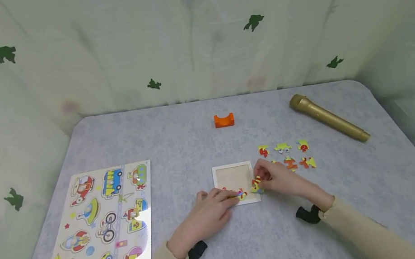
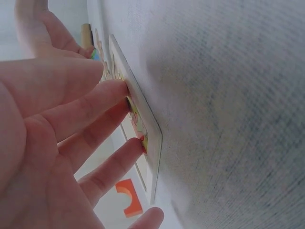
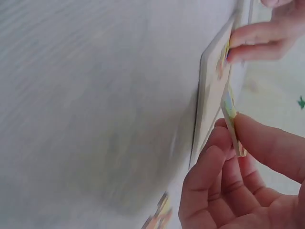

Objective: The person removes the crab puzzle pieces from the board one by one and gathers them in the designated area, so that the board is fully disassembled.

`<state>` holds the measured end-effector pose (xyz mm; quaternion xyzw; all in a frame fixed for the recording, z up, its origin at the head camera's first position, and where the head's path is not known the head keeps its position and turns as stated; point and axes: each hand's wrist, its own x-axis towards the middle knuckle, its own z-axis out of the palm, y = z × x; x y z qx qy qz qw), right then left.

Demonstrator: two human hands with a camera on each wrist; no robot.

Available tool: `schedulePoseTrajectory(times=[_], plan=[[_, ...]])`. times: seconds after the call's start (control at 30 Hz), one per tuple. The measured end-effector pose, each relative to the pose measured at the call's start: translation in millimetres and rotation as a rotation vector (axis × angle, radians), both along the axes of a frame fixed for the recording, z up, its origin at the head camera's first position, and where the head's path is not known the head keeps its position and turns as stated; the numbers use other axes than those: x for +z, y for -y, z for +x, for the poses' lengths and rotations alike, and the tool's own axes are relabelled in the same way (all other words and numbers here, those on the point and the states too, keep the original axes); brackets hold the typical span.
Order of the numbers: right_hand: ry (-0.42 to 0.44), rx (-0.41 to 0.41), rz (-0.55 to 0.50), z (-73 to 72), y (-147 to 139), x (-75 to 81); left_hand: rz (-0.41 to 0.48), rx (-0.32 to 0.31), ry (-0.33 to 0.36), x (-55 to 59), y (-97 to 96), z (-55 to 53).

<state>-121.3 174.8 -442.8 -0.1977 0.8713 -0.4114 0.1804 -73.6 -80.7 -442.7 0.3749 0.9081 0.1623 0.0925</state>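
Observation:
A square wooden puzzle tray (image 1: 233,166) with a white border lies at the table's middle. Along its lower edge sit joined jigsaw pieces (image 1: 241,194), partly hidden under fingers. The left hand (image 1: 212,213) reaches over the tray's lower left, and in the left wrist view its extended fingertips touch those pieces. Between thumb and fingers the right hand (image 1: 281,177) pinches a puzzle piece (image 3: 230,117), held tilted over the tray's right border. Several loose jigsaw pieces (image 1: 282,148), red, yellow and white, lie in two rows just beyond the right hand, some partly covered by it.
A large vehicle peg puzzle board (image 1: 98,230) lies at the left, partly under the left sleeve. Behind the tray stands an orange block with a curved notch (image 1: 224,121). At the back right rests a gold microphone-shaped object (image 1: 329,118). Pale curtains surround the grey table (image 1: 177,143).

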Motion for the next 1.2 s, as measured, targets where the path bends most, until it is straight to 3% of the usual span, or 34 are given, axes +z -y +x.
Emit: schedulePoseTrajectory(times=[0.3,0.63,0.97,1.2], plan=[[-0.036,-0.080,0.018,-0.7,-50.9,-2.0,0.034,-0.002,0.003,-2.8,1.8,1.0],[-0.073,-0.162,0.069,11.1,-113.1,-0.5,0.050,0.007,-0.005,-1.2,1.9,2.3],[-0.051,-0.218,0.169,17.1,-128.9,-0.8,0.070,0.002,-0.003,-2.4,1.8,1.7],[-0.129,-0.225,0.253,17.0,-125.2,-2.4,0.086,-0.009,0.006,-2.1,4.7,2.4]])
